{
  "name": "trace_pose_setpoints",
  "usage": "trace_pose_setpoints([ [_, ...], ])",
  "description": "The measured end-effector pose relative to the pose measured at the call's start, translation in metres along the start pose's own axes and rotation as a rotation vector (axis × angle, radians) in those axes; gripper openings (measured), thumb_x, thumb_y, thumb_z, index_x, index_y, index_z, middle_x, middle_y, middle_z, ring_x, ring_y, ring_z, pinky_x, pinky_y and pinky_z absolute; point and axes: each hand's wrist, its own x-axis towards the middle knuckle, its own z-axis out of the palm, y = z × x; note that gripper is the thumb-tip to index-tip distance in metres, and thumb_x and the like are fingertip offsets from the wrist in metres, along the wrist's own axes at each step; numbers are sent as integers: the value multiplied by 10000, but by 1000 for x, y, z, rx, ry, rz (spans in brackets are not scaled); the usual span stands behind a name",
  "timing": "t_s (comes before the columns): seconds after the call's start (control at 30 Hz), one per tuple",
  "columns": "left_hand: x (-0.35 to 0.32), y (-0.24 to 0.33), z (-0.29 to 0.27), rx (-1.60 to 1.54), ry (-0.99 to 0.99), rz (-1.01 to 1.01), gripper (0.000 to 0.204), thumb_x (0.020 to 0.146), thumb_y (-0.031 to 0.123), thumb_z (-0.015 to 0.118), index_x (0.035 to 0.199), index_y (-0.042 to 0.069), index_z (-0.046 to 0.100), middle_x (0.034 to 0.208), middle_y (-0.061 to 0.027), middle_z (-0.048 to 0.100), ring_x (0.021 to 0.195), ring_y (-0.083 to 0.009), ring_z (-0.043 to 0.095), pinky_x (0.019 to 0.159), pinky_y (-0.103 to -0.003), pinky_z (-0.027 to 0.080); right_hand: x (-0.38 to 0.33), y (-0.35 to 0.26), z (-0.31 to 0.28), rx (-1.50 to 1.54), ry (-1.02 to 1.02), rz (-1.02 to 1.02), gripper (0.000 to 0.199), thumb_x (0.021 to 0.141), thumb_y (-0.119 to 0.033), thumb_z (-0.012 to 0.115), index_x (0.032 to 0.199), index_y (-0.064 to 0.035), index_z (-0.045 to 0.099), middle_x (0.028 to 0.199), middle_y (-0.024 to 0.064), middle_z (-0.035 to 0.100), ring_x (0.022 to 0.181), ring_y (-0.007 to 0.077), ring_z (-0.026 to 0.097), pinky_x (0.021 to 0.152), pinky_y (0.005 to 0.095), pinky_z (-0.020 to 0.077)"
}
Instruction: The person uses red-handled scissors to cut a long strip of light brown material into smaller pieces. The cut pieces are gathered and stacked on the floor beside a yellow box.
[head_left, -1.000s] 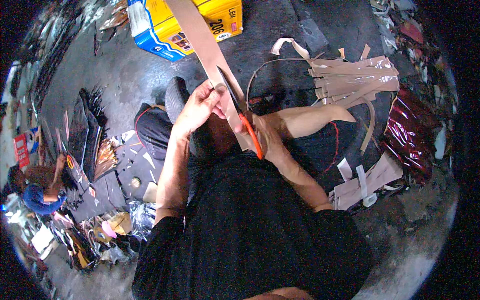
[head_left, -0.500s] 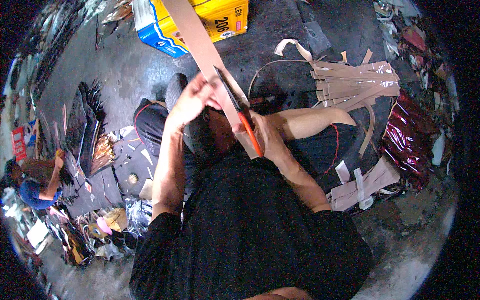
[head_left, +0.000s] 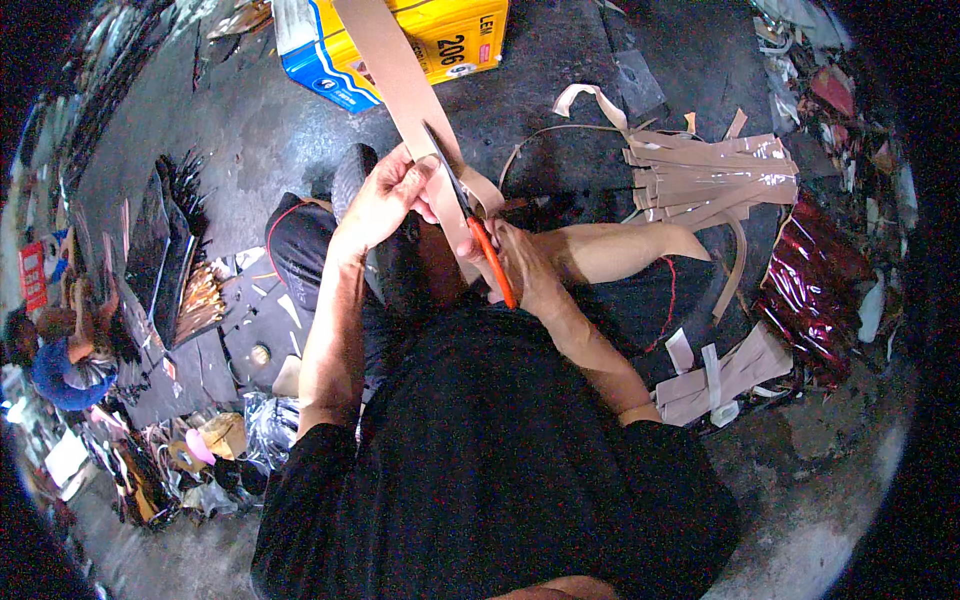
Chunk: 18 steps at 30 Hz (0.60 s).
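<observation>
A long tan strip of leather-like sheet (head_left: pixel 392 75) runs from the far yellow box down between my hands. My left hand (head_left: pixel 385 200) pinches its left edge with thumb and fingers. My right hand (head_left: pixel 525 262) grips a pair of scissors (head_left: pixel 492 262) by the orange handles. Their dark blades lie along the strip, pointing away from me. To the right of the blades, a narrower cut part (head_left: pixel 482 188) curls away toward my right hand. The lower end of the strip hangs beside the scissor handles, partly covered by them.
Beyond my hands stands a yellow, white and blue box (head_left: pixel 440 45). Bundled tan strips (head_left: pixel 715 170) lie at the right, near a dark red glossy sheet (head_left: pixel 815 280). More strips (head_left: pixel 725 375) rest at lower right. Another person (head_left: pixel 75 365) sits at the far left, near black sheets (head_left: pixel 160 260).
My left hand has settled into a pinch on the strip's edge. The scissors have shifted slightly up and left, and the cut part now curls out further. The person at left has bent over.
</observation>
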Motion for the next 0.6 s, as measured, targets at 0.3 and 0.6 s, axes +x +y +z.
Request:
trace_pose_setpoints([
  [0.3, 10, 7, -1, -54, -4, -15, 220, 941, 251, 477, 1086, 87, 495, 777, -16, 600, 613, -91, 593, 523, -227, 504, 7, 23, 12, -48, 374, -327, 461, 892, -479, 465, 865, -24, 530, 700, 161, 562, 623, 326, 562, 562, 411, 422],
  [0.6, 19, 29, -4, 15, 69, 60, 261, 945, 261, 450, 1123, 73, 480, 757, -14, 584, 584, -95, 575, 486, -222, 503, -1, 9, 4, -121, 298, -213, 510, 893, -521, 429, 905, -31, 569, 658, 187, 573, 631, 318, 590, 565, 399, 436],
])
